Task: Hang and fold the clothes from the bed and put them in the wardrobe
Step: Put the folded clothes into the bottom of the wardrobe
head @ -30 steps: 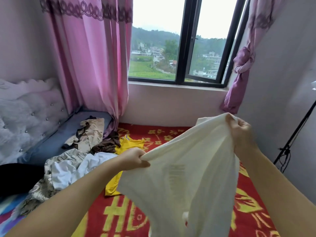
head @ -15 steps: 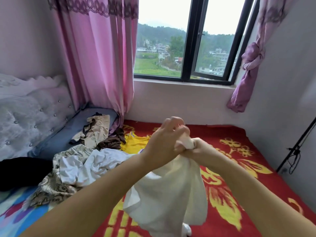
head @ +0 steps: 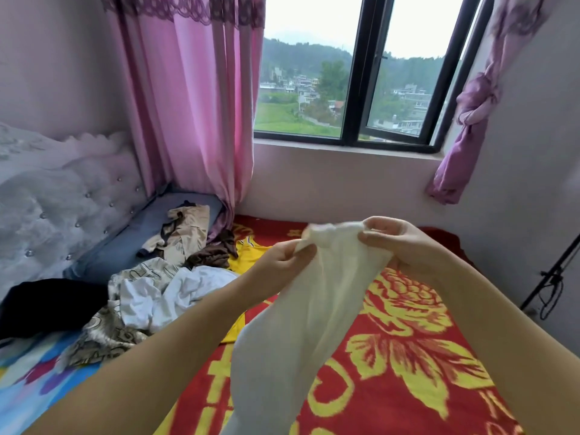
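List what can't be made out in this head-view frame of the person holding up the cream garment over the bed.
- Cream garment: its type is unclear; it hangs bunched, and the bottom edge cuts off its lower end.
- Yellow garment: mostly hidden behind the left hand and forearm.
- Right hand: its fingertips are buried in the cloth.
- Wardrobe: not in view.
- Black stand: cut off by the right edge.
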A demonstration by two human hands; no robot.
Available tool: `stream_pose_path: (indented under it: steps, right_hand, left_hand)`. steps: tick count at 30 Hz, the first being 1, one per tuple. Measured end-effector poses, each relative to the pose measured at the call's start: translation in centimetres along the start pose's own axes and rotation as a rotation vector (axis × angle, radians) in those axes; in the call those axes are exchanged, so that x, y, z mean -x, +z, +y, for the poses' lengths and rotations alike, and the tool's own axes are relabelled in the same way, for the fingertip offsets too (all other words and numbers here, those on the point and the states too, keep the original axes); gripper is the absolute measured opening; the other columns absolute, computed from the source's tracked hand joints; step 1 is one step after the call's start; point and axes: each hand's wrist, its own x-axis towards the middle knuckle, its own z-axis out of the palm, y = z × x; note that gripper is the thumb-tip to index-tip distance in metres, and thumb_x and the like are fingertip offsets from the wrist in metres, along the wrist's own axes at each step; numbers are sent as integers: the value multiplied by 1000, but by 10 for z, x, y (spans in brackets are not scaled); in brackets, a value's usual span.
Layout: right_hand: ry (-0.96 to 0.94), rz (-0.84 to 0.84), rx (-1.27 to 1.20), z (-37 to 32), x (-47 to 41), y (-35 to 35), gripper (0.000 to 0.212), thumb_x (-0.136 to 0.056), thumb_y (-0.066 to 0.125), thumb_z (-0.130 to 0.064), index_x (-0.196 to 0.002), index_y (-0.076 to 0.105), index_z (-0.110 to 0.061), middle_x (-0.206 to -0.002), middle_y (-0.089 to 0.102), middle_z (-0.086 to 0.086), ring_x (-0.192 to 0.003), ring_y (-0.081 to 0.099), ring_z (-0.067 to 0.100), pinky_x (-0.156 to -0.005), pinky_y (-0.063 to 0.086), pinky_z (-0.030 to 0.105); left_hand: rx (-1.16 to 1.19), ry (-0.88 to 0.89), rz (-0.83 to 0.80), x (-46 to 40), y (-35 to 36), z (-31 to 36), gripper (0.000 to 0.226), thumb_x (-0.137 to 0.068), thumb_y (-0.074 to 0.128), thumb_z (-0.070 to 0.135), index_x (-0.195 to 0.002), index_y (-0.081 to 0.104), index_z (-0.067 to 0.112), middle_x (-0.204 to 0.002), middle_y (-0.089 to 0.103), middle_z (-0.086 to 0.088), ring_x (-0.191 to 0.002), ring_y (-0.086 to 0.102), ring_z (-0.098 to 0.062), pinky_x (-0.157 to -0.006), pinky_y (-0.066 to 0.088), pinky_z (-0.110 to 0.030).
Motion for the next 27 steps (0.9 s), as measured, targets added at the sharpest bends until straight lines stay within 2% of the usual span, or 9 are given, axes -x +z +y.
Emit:
stream_pose_path:
  steps: [2,5,8,11,14,17,21,23,27]
  right_hand:
    - [15,-41,112,-4,2,5,29,-70,82,-31,-94,72,-18,-85,70,3,-75,65,14,-61,52,22]
    - [93,-182,364,-12,8,16,56,-74,75,-36,-125,55,-32,-113,68,-1,-103,65,13,-84,54,28]
    - [48,-230,551,-10,12,32,67,-78,75,-32,-136,42,-37,-118,64,-8,-107,62,7,-89,52,25]
    - [-188,83,829,-1,5,35,25,-87,61,-7,-108,66,-18,-96,69,-3,-89,65,14,-78,54,38]
    - [-308,356,730,-4,-1,26,31,-88,52,2,-81,65,-25,-76,64,-9,-67,57,3,-61,47,28]
    - [-384,575,575,-28,-3,11,31,-96,50,-5,-76,57,-28,-63,50,-12,-50,44,-4,-51,34,15]
    - [-382,652,557,-51,4,-16,26,-99,46,-12,-77,55,-21,-60,44,-5,-42,39,-3,-42,30,12]
    - [-327,643,532,-49,6,-29,26,-99,47,-14,-75,55,-21,-59,44,-4,-40,39,-2,-42,31,13]
    - [-189,499,507,-34,12,-61,26,-96,55,-17,-72,64,-23,-59,56,-9,-52,50,7,-61,42,31]
  left_hand:
    - [-153,101,6,-1,8,3,31,-96,46,25,-80,58,1,-68,48,13,-62,38,-1,-56,32,-16]
    - [-229,191,21,-4,16,7,39,-91,45,32,-73,50,-2,-66,41,5,-63,34,-7,-56,29,-24]
    - [-244,207,126,-13,18,16,63,-84,43,55,-69,48,-6,-62,37,2,-60,31,-8,-52,26,-29]
    - [-111,127,43,-15,17,24,56,-89,54,45,-71,48,-8,-61,36,-1,-57,31,-11,-49,24,-26]
    - [-54,-12,-166,-12,5,21,18,-92,63,20,-78,60,10,-62,57,14,-57,51,-2,-53,39,-14]
    - [-35,-149,-213,-8,-13,14,16,-86,69,28,-73,68,19,-68,66,13,-64,60,-1,-59,46,-15]
    - [-246,-196,-167,-11,-45,13,22,-86,71,20,-66,63,14,-53,59,14,-50,53,3,-51,43,-13]
    - [-365,-148,-121,-18,-59,13,32,-79,74,34,-74,66,3,-59,56,10,-56,49,-4,-55,42,-20]
    - [-441,3,150,-32,-76,12,44,-75,58,38,-80,64,-5,-65,49,-4,-62,41,-11,-58,32,-27]
